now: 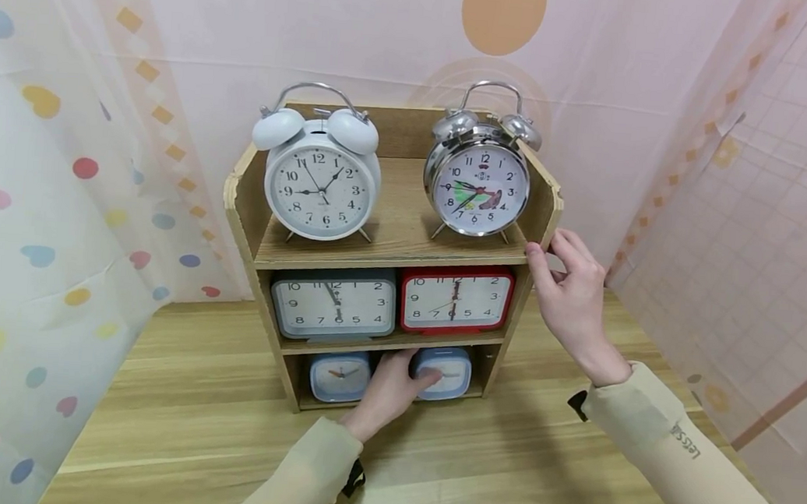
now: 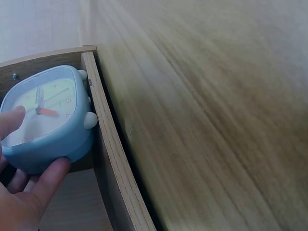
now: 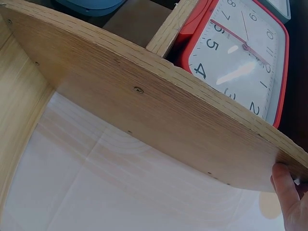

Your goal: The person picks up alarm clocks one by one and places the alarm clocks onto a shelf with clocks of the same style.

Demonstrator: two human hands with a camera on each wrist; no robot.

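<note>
A small light-blue alarm clock (image 1: 453, 371) stands at the right of the bottom level of a wooden shelf (image 1: 400, 205). My left hand (image 1: 390, 384) grips it, thumb over the dial and fingers along its side, as the left wrist view shows on the same clock (image 2: 48, 144). A second blue alarm clock (image 1: 340, 376) sits to the left of that hand. High on the shelf's right side panel, my right hand (image 1: 576, 295) pinches the front edge between thumb and fingers. In the right wrist view, part of that hand (image 3: 288, 195) shows against the panel's outer face.
On the top level stand a white twin-bell clock (image 1: 321, 191) and a silver twin-bell clock (image 1: 479, 191). A grey-green clock (image 1: 332, 306) and a red clock (image 1: 456, 301) fill the middle level. Beneath the shelf is a wood-grain surface (image 1: 190, 393); patterned curtains (image 1: 202, 19) hang behind.
</note>
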